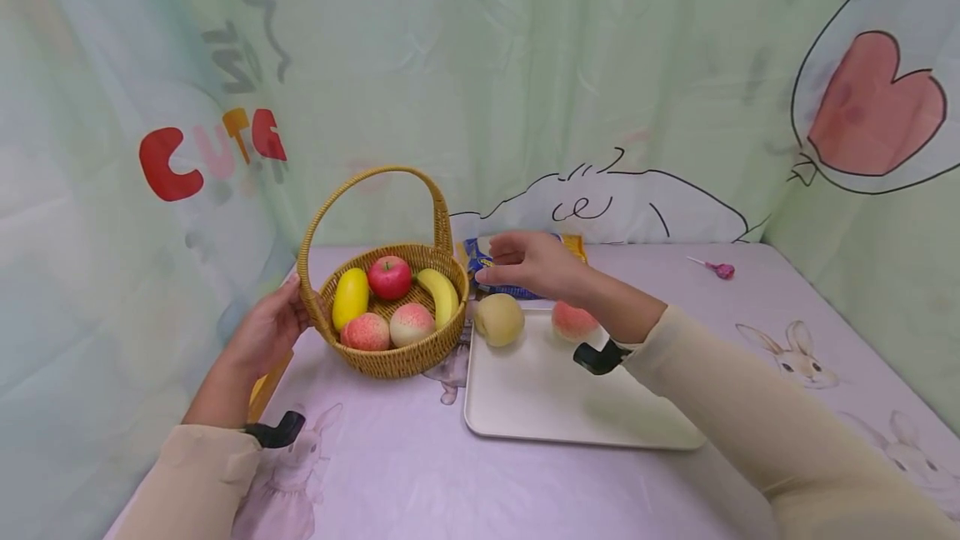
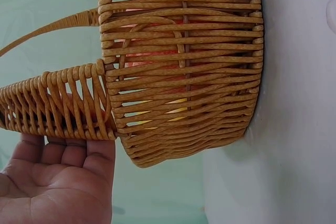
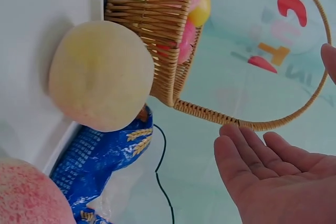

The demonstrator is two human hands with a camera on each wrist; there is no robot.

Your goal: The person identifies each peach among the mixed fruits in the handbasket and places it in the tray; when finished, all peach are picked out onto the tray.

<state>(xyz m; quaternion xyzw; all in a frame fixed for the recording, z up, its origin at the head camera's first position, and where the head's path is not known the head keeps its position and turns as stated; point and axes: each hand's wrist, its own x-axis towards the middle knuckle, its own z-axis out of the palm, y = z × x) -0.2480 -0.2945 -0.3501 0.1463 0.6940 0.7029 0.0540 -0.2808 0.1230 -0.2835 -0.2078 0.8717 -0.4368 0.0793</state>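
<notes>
A wicker basket [image 1: 397, 361] with a tall arched handle holds a red apple [image 1: 390, 277], a yellow mango-like fruit [image 1: 350, 298], a banana [image 1: 441, 297] and two pinkish peaches [image 1: 411, 324]. At the basket's left side, my left hand [image 1: 266, 327] holds the lower part of the handle, its fingers passing behind the weave [image 2: 52, 103]. My right hand [image 1: 536, 263] hovers right of the basket with nothing in it, fingers loosely bent. Below it, a pale yellow fruit [image 1: 499, 320] and a pink peach [image 1: 573, 322] lie on a white tray [image 1: 555, 398].
A blue snack bag [image 1: 480, 257] lies behind the tray, against the curtain, partly hidden by my right hand. Far right on the table lies a wrapped lollipop [image 1: 722, 271]. A wooden-looking edge [image 1: 268, 390] shows under my left wrist. Printed curtains enclose the table.
</notes>
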